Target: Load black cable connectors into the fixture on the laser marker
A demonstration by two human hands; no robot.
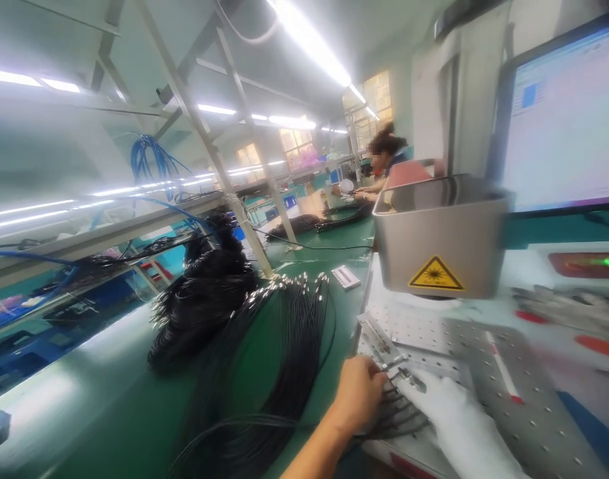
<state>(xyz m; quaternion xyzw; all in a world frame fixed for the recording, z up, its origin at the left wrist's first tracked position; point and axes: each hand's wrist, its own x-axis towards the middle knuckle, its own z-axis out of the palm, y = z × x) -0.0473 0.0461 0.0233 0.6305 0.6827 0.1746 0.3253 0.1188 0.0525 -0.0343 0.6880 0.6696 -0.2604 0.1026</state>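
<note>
My left hand (359, 392), bare, is closed with curled fingers at the edge of a metal fixture (379, 336). It seems to pinch a black cable, though its fingertips are partly hidden. Close beside it, my right hand (451, 409) wears a white glove. Its fingers are bent in around small silver metal parts (408, 378), and blur hides exactly what they grip. Several black cables (401, 419) fan out beneath both hands. A perforated metal plate (528, 379) lies under the fixture.
A metal housing (438, 233) with a yellow warning triangle stands above the plate. Black cable bundles (304, 346) with silver ends cover the green table (109, 412). A red-and-white stick (504, 369) lies on the plate. A monitor (564, 126) is at right; a co-worker (389, 150) sits beyond.
</note>
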